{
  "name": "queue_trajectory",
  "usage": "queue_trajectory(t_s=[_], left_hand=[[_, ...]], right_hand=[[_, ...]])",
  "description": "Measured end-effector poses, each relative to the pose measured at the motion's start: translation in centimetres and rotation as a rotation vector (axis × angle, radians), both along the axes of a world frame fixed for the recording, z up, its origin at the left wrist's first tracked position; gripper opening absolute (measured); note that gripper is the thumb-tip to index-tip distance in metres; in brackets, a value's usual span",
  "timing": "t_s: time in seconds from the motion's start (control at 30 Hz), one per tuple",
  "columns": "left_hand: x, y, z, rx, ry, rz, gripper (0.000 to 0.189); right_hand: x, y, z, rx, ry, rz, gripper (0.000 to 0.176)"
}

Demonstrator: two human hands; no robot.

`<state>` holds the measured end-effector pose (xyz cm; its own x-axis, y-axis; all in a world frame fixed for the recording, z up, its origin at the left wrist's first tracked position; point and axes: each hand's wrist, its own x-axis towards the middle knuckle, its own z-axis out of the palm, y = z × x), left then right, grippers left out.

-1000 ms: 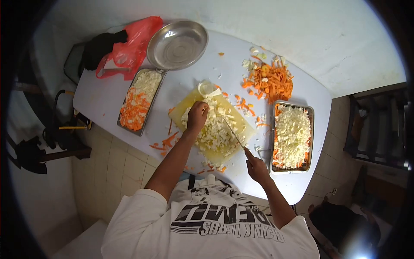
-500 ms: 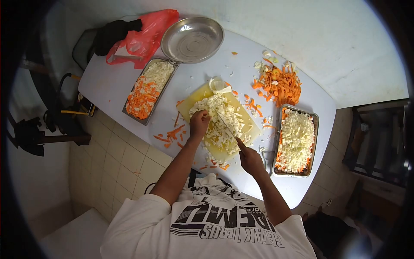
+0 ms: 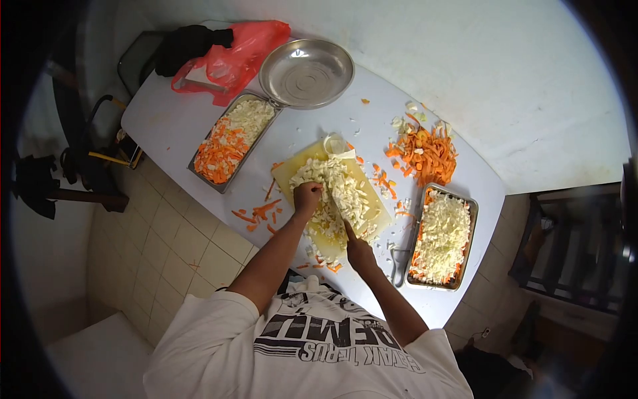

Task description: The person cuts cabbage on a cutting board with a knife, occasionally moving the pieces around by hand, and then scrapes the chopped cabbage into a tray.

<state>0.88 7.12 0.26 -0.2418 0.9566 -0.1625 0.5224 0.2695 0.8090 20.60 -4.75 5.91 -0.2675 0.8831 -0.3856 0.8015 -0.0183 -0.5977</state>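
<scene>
My right hand (image 3: pixel 362 257) grips the dark handle of a knife (image 3: pixel 339 210), whose blade lies among chopped pale cabbage (image 3: pixel 351 198) on a yellowish cutting board (image 3: pixel 286 171). Just left of the blade, my left hand (image 3: pixel 306 199) rests at the pile with its fingers curled in. Whatever those fingers hold, if anything, is hidden. At the board's far end sits a small clear cup-like item (image 3: pixel 334 143). Orange carrot strips (image 3: pixel 258 214) lie beside the board's left side, and more scraps are near its front edge.
To the right, a metal tray (image 3: pixel 440 238) holds shredded cabbage over carrot, beside a grey-handled tool (image 3: pixel 399 267). Carrot peelings (image 3: pixel 428 154) are heaped behind it. At left stand another filled tray (image 3: pixel 226 147), a round metal pan (image 3: pixel 307 73) and a red plastic bag (image 3: pixel 242 56).
The whole view has shifted slightly. My right hand and the knife have moved left, closer to my left hand, and the blade has swung to a steeper angle across the cabbage.
</scene>
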Motion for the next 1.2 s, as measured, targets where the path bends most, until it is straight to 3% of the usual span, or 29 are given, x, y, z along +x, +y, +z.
queue_trajectory(t_s=[0.17,0.3,0.4,0.77,0.87,0.97,1.2], left_hand=[[0.3,-0.4,0.9,-0.06,-0.056,0.047,0.015],[0.4,-0.4,-0.5,0.038,-0.002,0.062,0.017],[0.4,-0.4,0.0,-0.062,-0.033,0.093,0.017],[0.0,-0.4,1.0,-0.059,-0.115,0.068,0.015],[0.3,-0.3,1.1,-0.076,-0.134,0.077,0.016],[0.4,-0.3,1.6,-0.057,-0.131,0.099,0.015],[0.4,-0.4,0.5,0.008,-0.142,0.118,0.013]], right_hand=[[-0.9,3.4,0.6,0.055,0.172,-0.018,0.067],[0.7,1.6,4.7,0.066,0.123,0.013,0.066],[1.1,1.0,6.5,-0.07,0.032,0.044,0.068],[-1.9,2.0,-0.6,-0.052,0.103,-0.044,0.068],[-1.1,2.1,0.4,-0.062,0.075,-0.048,0.067],[-0.1,1.3,5.3,-0.09,0.059,-0.019,0.067],[-0.2,0.3,4.4,-0.108,-0.022,0.0,0.068]])
